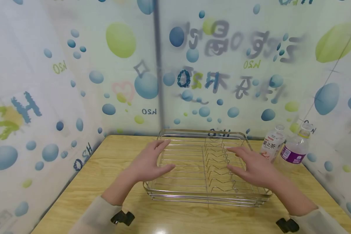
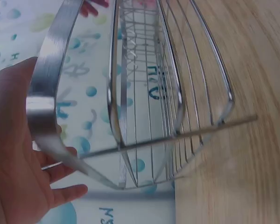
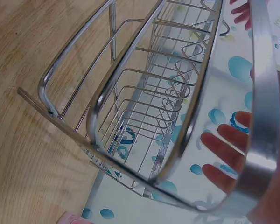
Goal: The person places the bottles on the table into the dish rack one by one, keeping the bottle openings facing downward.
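Your worktop carries the wire rack in front of you. Your left hand and right hand hover over opposite sides of it, spread, pinching nothing. You seem to be positioning; a grip would call for curling fingers round its rim.

On the tabletop, the rack lay at centre; one bottle stood at its two o'clock, another bottle just beside that at three o'clock; sheeting hung behind, at twelve.
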Action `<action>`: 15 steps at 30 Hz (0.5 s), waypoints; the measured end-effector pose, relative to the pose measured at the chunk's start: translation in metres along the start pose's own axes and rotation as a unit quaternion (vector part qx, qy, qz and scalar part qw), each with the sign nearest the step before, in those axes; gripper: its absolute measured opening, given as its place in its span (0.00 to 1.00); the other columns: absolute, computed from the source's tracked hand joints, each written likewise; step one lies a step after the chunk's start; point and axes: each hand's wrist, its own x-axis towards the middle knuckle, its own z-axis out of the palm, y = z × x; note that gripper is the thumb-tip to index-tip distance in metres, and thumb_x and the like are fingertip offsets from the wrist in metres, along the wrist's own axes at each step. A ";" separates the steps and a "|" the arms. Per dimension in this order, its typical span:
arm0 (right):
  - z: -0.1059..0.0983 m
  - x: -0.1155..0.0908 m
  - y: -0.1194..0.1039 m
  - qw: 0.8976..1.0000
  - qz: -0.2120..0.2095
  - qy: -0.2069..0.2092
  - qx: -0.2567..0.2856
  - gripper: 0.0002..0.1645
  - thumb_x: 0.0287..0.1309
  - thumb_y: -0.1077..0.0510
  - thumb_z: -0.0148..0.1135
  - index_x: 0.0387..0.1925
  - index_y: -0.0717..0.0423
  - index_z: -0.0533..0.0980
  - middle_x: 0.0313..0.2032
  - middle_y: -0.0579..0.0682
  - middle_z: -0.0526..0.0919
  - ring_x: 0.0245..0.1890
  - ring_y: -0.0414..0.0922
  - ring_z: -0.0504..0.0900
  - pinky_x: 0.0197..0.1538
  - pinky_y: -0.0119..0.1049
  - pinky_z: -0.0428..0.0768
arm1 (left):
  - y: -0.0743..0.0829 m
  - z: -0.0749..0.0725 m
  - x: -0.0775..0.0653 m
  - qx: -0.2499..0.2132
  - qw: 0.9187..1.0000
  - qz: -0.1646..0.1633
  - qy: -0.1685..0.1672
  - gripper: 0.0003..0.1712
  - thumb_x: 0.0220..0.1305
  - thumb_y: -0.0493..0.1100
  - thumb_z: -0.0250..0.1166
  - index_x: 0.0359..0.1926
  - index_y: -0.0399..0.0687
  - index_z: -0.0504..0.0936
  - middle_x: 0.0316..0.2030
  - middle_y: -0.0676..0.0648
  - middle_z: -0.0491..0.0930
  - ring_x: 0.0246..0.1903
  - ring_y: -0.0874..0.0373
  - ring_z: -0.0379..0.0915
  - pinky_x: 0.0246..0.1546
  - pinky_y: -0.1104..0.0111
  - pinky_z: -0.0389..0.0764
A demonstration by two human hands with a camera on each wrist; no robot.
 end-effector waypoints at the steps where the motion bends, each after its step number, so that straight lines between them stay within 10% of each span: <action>1: -0.001 -0.001 0.000 1.000 -0.003 0.009 0.004 0.35 0.76 0.38 0.67 0.76 0.46 0.73 0.65 0.55 0.84 0.58 0.59 0.89 0.46 0.56 0.90 | -0.004 -0.001 -0.002 -0.010 1.000 -0.001 0.007 0.52 0.73 0.64 0.69 0.87 0.53 0.59 0.81 0.35 0.63 0.79 0.33 0.63 0.75 0.36 0.73; 10: -0.011 -0.014 0.012 0.991 -0.049 0.119 0.023 0.22 0.72 0.58 0.72 0.64 0.54 0.82 0.58 0.53 0.91 0.49 0.51 0.92 0.47 0.55 0.92 | -0.033 0.002 -0.022 -0.084 0.996 -0.026 0.021 0.42 0.76 0.57 0.70 0.83 0.51 0.68 0.67 0.38 0.68 0.62 0.44 0.69 0.62 0.44 0.79; 15: -0.019 -0.025 0.019 0.983 -0.055 0.173 0.023 0.22 0.66 0.63 0.75 0.60 0.52 0.84 0.51 0.49 0.92 0.42 0.41 0.90 0.42 0.37 0.90 | -0.041 0.007 -0.029 -0.118 0.992 -0.050 0.008 0.39 0.77 0.57 0.69 0.81 0.50 0.71 0.67 0.37 0.66 0.61 0.43 0.69 0.58 0.49 0.80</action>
